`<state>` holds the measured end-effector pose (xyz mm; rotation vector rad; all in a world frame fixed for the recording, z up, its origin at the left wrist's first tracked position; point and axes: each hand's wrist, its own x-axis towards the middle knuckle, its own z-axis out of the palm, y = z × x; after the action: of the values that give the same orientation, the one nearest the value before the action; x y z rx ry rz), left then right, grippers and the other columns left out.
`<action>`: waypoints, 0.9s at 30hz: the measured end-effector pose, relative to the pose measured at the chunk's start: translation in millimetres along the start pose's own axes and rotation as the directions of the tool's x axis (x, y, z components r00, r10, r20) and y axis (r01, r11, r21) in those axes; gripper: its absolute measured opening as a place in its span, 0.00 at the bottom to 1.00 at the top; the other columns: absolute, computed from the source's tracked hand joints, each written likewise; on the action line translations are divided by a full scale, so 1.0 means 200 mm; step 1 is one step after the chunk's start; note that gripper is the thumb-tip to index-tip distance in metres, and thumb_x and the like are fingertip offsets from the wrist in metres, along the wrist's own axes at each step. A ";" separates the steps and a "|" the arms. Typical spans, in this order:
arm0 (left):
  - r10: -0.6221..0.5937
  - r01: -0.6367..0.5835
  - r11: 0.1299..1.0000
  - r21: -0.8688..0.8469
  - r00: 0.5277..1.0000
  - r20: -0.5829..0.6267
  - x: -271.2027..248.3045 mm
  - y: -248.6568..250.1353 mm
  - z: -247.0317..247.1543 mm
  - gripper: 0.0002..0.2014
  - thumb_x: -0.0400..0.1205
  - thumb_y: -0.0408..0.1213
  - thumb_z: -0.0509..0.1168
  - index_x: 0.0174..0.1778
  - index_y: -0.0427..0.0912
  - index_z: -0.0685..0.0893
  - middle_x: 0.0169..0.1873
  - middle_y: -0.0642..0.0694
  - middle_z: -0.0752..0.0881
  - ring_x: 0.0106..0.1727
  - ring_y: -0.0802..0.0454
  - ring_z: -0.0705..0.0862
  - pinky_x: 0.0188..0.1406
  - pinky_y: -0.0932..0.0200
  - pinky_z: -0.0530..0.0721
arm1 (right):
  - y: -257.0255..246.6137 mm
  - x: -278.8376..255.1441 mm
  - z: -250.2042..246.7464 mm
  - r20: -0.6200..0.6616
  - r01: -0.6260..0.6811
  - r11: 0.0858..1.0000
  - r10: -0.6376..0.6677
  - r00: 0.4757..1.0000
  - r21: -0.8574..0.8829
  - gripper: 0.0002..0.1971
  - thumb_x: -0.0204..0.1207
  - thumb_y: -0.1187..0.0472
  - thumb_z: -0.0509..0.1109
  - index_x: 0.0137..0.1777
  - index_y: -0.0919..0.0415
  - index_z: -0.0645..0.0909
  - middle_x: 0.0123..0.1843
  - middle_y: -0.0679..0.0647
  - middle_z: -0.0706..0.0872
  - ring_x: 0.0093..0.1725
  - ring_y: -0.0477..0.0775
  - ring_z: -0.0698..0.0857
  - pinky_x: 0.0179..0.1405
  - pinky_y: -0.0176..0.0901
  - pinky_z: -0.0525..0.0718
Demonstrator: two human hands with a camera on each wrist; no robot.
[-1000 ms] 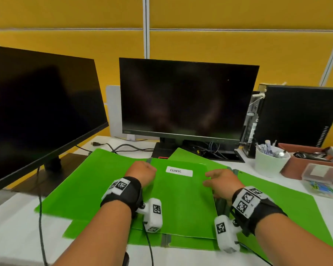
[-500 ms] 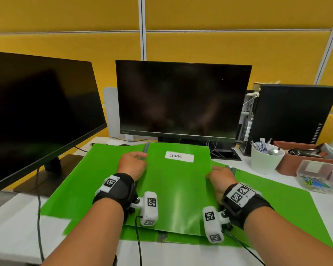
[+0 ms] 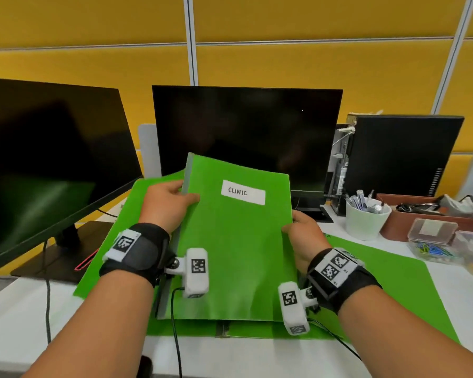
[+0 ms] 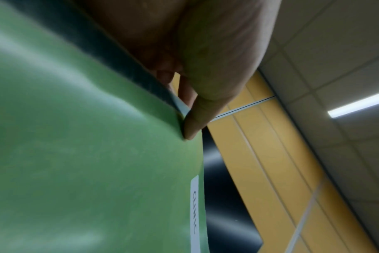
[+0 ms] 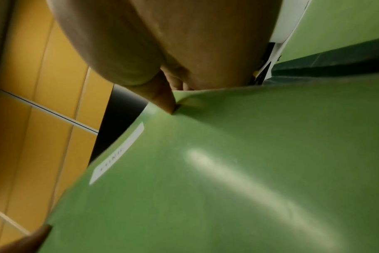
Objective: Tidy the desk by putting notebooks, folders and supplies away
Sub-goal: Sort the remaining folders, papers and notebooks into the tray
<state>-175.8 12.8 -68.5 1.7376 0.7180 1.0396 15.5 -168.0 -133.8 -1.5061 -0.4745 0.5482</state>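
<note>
A green folder (image 3: pixel 235 241) with a white "CLINIC" label (image 3: pixel 243 192) is tilted up off the desk, its far edge raised in front of the middle monitor. My left hand (image 3: pixel 172 205) grips its left spine edge, thumb on the cover; the left wrist view shows that thumb (image 4: pixel 195 123) pressing the folder (image 4: pixel 86 171). My right hand (image 3: pixel 301 233) pinches the right edge, and its thumb (image 5: pixel 162 101) lies on the cover of the folder (image 5: pixel 227 171). More green folders lie flat beneath, one (image 3: pixel 115 241) to the left and one (image 3: pixel 388 285) to the right.
Two dark monitors stand behind, one (image 3: pixel 44 159) at the left and one (image 3: pixel 246 132) in the middle. A black computer case (image 3: pixel 402 154), a white cup of pens (image 3: pixel 366 219), a brown tray (image 3: pixel 426 214) and a clear box of clips (image 3: pixel 432 241) sit at the right.
Both hands have taken hold of the CLINIC folder's side edges and lifted its far end up from the pile; it lay flat a second ago.
</note>
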 end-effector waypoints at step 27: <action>0.300 -0.242 0.920 -0.309 0.941 0.155 -0.15 0.14 0.16 0.13 0.88 0.26 0.64 0.64 0.45 0.82 0.57 0.51 0.93 0.59 0.54 0.91 0.53 0.61 0.89 | -0.18 -0.23 -0.34 -0.040 0.267 0.961 -0.265 0.963 0.065 0.14 0.90 0.71 0.58 0.69 0.60 0.79 0.61 0.52 0.93 0.58 0.53 0.92 0.45 0.43 0.90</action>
<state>-160.9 -35.5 -58.4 1.6845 0.1862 1.0761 21.5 -248.9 -96.5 -1.3549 -0.6170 0.3262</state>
